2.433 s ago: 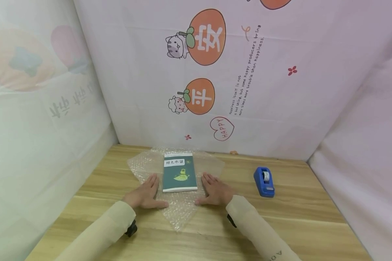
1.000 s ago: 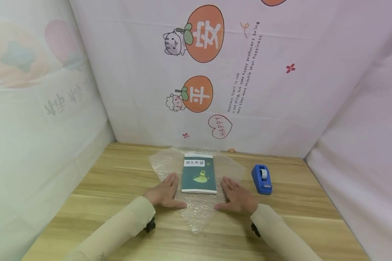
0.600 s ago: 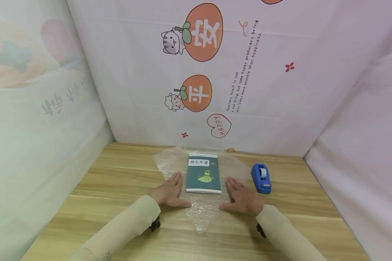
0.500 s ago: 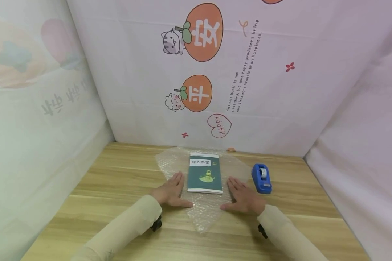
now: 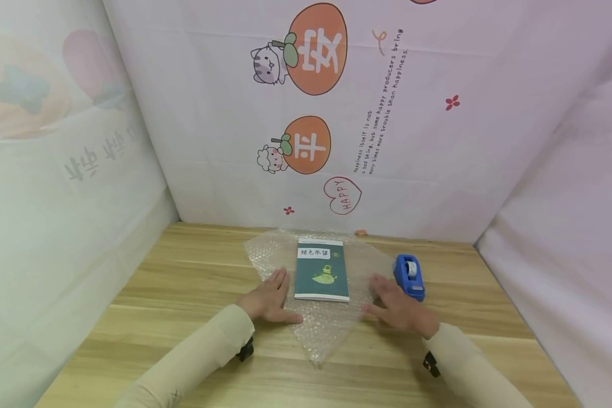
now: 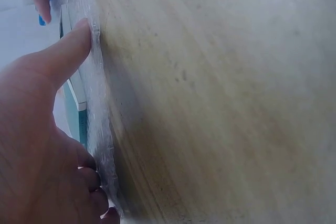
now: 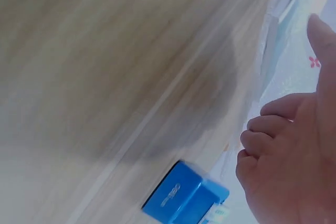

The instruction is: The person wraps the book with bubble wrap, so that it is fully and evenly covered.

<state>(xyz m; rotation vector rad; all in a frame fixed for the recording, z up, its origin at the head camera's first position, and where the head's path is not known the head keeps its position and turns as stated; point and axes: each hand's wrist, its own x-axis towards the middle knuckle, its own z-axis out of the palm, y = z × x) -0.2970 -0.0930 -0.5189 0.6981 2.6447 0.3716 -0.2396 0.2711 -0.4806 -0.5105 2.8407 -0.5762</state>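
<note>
A green booklet (image 5: 320,271) with white bands at top and bottom lies on a sheet of bubble wrap (image 5: 318,328), its printed cover facing up. Left of the booklet, my left hand (image 5: 270,299) rests on the wrap with fingers extended and thumb spread. In the left wrist view the left thumb (image 6: 63,51) touches the wrap's edge. My right hand (image 5: 400,306) is at the right side of the wrap, fingers extended; in the right wrist view it appears raised off the table. Near its fingertips stands a blue tape dispenser (image 5: 409,277) with a roll of tape in it.
Everything lies on a wooden table (image 5: 194,266). A printed white cloth (image 5: 418,187) hangs along the back edge, and more white cloth closes off the left and right sides.
Over the earlier frames the booklet, wrap and both hands shift right in view. Since half a second ago, my right hand has moved right, away from the booklet; my left hand is nearly still.
</note>
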